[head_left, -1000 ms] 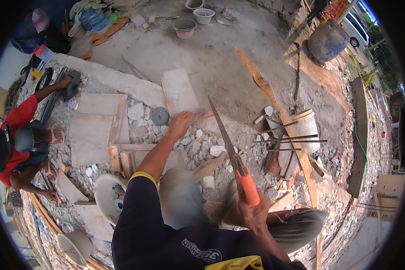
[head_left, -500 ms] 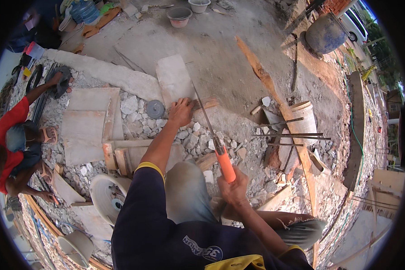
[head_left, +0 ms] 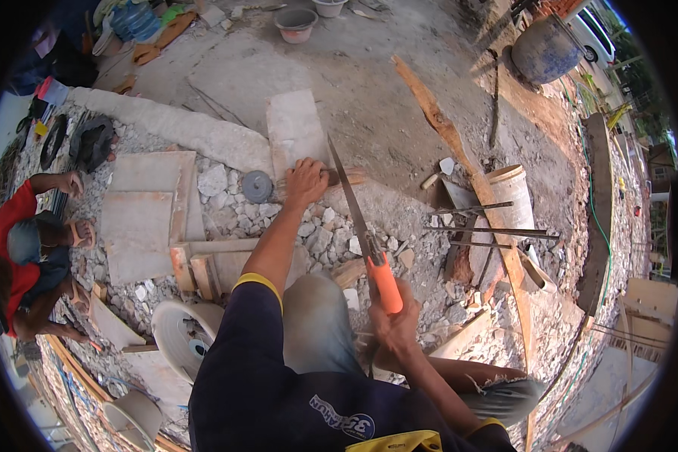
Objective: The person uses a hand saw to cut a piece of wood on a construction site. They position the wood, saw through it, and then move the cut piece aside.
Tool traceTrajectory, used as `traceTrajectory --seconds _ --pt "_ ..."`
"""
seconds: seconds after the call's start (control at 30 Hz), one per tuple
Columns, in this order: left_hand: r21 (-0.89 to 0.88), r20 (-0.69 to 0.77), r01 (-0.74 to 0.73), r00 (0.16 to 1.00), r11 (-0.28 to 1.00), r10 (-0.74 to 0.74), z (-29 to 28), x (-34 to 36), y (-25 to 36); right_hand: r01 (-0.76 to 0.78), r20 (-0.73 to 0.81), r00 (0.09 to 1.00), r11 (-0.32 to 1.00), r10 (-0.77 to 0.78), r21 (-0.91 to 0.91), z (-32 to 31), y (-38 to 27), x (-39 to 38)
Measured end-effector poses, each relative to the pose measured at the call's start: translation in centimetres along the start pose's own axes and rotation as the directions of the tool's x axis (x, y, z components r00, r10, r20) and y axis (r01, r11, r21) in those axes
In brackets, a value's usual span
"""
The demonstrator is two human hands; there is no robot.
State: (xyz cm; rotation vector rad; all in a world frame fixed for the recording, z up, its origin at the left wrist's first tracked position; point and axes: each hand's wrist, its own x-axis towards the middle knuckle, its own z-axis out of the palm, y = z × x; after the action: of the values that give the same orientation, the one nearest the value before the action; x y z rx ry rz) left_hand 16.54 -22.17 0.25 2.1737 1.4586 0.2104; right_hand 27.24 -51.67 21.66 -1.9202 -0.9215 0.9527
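Observation:
My right hand [head_left: 395, 310] is wrapped round the orange handle of a handsaw [head_left: 354, 207]. The saw's long blade slants away up and to the left, its tip beside the right edge of a pale board [head_left: 291, 120]. On the near end of that board my left hand [head_left: 307, 182] presses down with bent fingers. A short strip of brown wood [head_left: 350, 175] lies under or against this hand and sticks out to the right, where the blade crosses it. Whether the teeth touch wood is too small to tell.
A grey round disc [head_left: 257, 187] lies on rubble left of my hand. A long plank [head_left: 448, 135], a white bucket [head_left: 511, 200] and steel rods [head_left: 497, 231] are at the right. A co-worker in a red shirt [head_left: 22, 233] squats at the left near flat panels [head_left: 135, 226].
The saw's blade has turned to show more of its flat side, and my right hand has shifted slightly right and nearer. The co-worker's hand has come away from a black bag.

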Motion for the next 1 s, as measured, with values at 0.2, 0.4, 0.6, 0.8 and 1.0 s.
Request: traceTrajectory --seconds 0.2,0.4,0.6,0.8,1.0 --pt "0.021 -0.135 0.244 0.962 0.97 -0.239 1.1 0.7 1.5 0.057 0.013 0.998 0.997 -0.056 -0.045 0.2 -1.3 0.5" --pt "0.08 -0.133 0.235 0.966 0.969 -0.223 0.5 0.6 2.1 -0.066 0.076 0.995 0.997 0.07 -0.045 0.6 -2.6 1.3" --pt "0.018 -0.084 0.252 0.965 0.968 -0.25 0.6 0.6 1.8 -0.047 0.073 0.996 0.998 0.049 -0.036 1.0 -3.4 1.7" --pt "0.033 -0.041 0.259 0.965 0.965 -0.258 0.1 0.8 2.0 -0.009 0.059 0.998 0.99 0.018 -0.14 1.5 -3.3 1.6" --pt "0.066 -0.038 0.263 0.965 0.963 -0.261 -0.1 0.9 2.4 -0.021 0.058 0.998 0.99 0.03 -0.141 2.6 -2.3 2.3"
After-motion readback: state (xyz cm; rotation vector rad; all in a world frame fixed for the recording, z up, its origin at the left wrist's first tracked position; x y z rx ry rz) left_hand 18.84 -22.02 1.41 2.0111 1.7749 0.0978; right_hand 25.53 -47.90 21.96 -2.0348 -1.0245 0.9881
